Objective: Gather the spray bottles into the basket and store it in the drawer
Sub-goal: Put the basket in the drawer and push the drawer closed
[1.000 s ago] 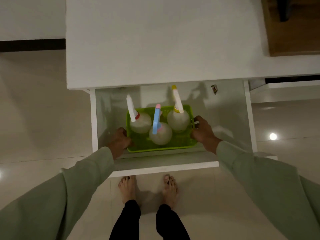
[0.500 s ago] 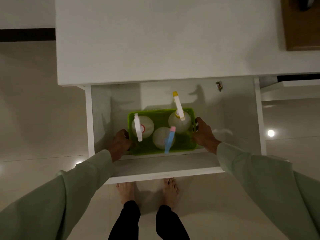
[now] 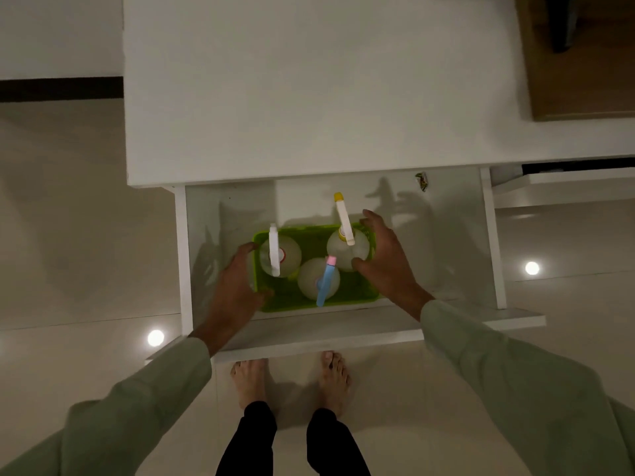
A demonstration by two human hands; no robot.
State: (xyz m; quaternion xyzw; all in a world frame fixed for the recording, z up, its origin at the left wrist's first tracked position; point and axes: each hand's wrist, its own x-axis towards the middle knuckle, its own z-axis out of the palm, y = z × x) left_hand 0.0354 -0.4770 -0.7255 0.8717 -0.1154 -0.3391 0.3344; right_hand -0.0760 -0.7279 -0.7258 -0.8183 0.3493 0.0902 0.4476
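A green basket (image 3: 347, 298) rests on the floor of the open white drawer (image 3: 450, 242). Three round spray bottles stand in it: one with a white trigger (image 3: 274, 250) on the left, one with a blue and pink trigger (image 3: 325, 281) in front, and one with a yellow-tipped trigger (image 3: 343, 218) at the back right. My left hand (image 3: 237, 283) hovers over the basket's left rim with fingers spread. On the other side, my right hand (image 3: 385, 259) is spread over the right rim beside the yellow-tipped bottle, holding nothing.
The white cabinet top (image 3: 309, 97) overhangs the back of the drawer. A small wrapper (image 3: 422, 181) lies at the drawer's back right corner. The drawer front (image 3: 326, 334) juts out just above my bare feet (image 3: 247, 379). A wooden surface (image 3: 584, 80) is at the upper right.
Both hands gripped the basket's sides and lowered it into the drawer. Now they have let go and lifted, fingers spread. The basket rests a little farther back.
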